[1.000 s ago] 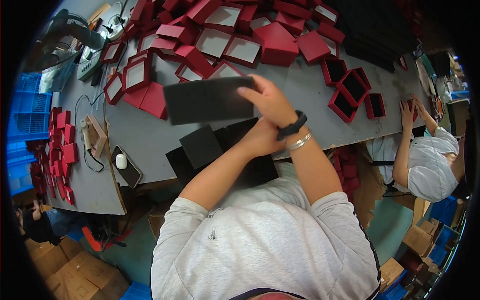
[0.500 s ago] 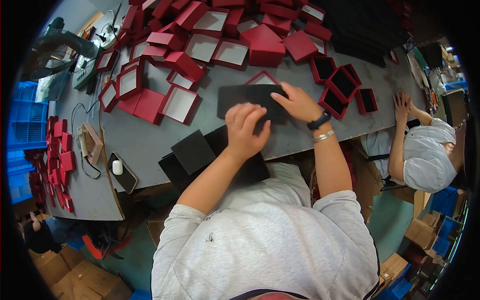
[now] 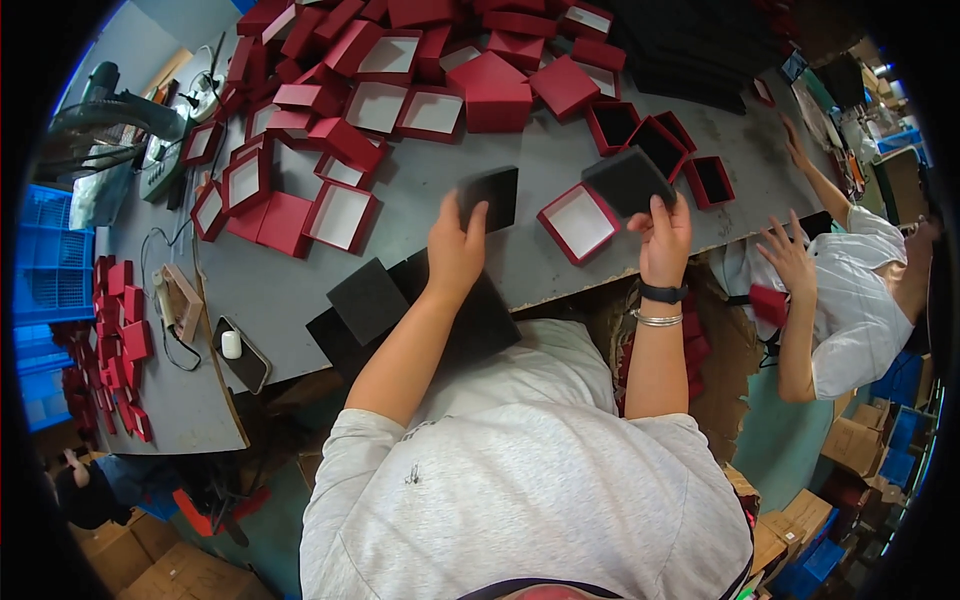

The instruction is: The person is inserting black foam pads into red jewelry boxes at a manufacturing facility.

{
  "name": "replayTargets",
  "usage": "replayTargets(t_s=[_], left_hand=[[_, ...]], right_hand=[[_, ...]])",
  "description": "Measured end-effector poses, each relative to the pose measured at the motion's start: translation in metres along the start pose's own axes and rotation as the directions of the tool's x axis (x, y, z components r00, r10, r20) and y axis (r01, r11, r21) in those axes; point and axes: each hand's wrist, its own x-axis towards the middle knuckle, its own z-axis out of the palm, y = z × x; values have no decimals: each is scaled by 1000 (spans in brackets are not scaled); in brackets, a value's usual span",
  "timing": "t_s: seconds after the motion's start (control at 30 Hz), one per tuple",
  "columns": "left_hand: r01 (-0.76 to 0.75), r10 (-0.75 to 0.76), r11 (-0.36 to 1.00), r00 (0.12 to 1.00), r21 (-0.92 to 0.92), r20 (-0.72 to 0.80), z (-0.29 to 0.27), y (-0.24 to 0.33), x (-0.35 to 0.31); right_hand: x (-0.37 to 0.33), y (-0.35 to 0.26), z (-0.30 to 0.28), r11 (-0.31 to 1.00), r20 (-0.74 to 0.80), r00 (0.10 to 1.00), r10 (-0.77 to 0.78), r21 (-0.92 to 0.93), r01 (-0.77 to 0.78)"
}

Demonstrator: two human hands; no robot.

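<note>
My left hand (image 3: 458,250) grips a black foam pad (image 3: 490,198), thumb pressed against its near face. A second black foam pad (image 3: 628,181) is held tilted in my right hand (image 3: 664,243), above the table near the dark-lined boxes. Between the two pads lies an open red box (image 3: 578,223) with a white inside. By my left forearm, a square black foam block (image 3: 368,301) rests on larger black foam pieces (image 3: 455,320) at the table's near edge.
Red boxes (image 3: 380,106) are heaped at the back. Several black-lined red boxes (image 3: 711,183) stand right, below stacked black sheets (image 3: 690,45). A phone (image 3: 242,360) with a white earbud case lies left, near a fan (image 3: 110,120). A co-worker (image 3: 850,290) sits at right.
The long black foam piece under both hands is now two separate pads, one in each hand. My hands have moved apart, uncovering the white-lined box. The co-worker's hands have parted.
</note>
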Motion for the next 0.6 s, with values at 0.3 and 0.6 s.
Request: replayTargets(t_s=[0.3, 0.6], left_hand=[[-241, 211, 929, 968, 281, 133, 2, -2, -1], [-544, 421, 700, 838, 463, 348, 6, 9, -6]], right_hand=[[-35, 6, 0, 243, 555, 765, -326, -733, 635], [-67, 36, 24, 221, 618, 723, -309, -692, 687]])
